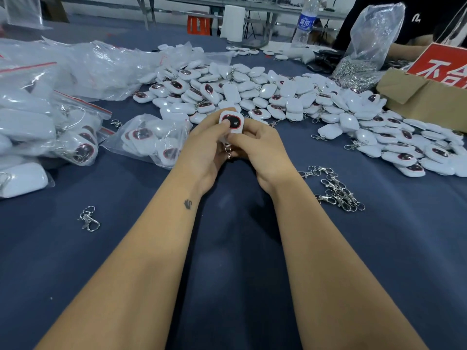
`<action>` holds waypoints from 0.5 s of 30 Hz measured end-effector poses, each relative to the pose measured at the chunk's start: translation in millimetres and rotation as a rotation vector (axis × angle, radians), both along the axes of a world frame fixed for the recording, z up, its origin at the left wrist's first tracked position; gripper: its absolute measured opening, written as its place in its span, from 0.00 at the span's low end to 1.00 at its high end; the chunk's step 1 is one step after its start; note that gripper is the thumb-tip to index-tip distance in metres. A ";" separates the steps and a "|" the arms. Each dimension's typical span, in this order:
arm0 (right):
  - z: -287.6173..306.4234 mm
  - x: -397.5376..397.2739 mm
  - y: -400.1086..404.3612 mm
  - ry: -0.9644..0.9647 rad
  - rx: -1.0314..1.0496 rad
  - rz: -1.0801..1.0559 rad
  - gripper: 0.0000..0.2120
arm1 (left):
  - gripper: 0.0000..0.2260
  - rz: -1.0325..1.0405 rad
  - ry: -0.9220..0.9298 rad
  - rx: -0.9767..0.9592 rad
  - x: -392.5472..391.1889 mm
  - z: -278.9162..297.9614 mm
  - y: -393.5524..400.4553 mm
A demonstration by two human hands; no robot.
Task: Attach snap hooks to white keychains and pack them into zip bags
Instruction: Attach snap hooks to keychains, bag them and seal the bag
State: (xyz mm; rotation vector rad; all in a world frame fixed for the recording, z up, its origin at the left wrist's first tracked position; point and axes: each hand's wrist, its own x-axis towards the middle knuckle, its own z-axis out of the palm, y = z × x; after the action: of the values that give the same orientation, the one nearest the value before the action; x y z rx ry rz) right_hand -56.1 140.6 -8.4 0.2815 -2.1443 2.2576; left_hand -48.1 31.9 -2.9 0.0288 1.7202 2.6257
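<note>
Fingers of both hands curl together at the centre of the frame, pinching one white rounded plastic keychain with a dark red-rimmed oval face point(232, 121). The left hand point(204, 150) has its thumb pressed on the keychain's face, while the right hand point(260, 150) grips its lower edge and the small silver metal snap hook point(228, 150) dangling between the palms; whether the hook is already clipped on cannot be told. Both bare forearms stretch up from the bottom edge across the dark blue cloth-covered table point(240, 274).

At lower left lies a lone silver snap hook with its ring point(89, 219), well apart from the hands. At right of centre sits a small loose cluster of silver snap hooks point(336, 189).

Just left of the hands rests a clear zip bag holding several white keychains point(154, 140), and further filled clear zip bags with red seal strips point(43, 122) are heaped along the left edge.

Beyond the hands, a broad pile of loose white keychains point(278, 94) runs from the centre to the right edge. At upper right stand a brown cardboard box with a red sign point(427, 94), a clear plastic bag of metal hooks point(366, 46) and a clear water bottle with a blue label point(304, 24).
</note>
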 end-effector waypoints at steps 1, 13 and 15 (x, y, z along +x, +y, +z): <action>-0.4 -0.7 -0.3 -0.001 0.013 -0.017 0.10 | 0.13 -0.014 -0.002 0.018 0.8 0.5 0.4; -4.1 -3.3 -3.9 -0.032 0.148 -0.100 0.12 | 0.13 -0.037 -0.015 0.092 3.0 0.6 2.8; -4.3 -3.8 -4.4 -0.031 0.143 -0.105 0.12 | 0.13 -0.040 -0.016 0.090 2.8 0.3 2.9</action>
State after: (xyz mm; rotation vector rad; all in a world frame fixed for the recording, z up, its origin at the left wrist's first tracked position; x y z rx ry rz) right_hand -59.9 136.2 -12.8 0.1331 -2.2822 2.0717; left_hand -45.3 34.8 -2.5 0.0420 1.5787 2.6655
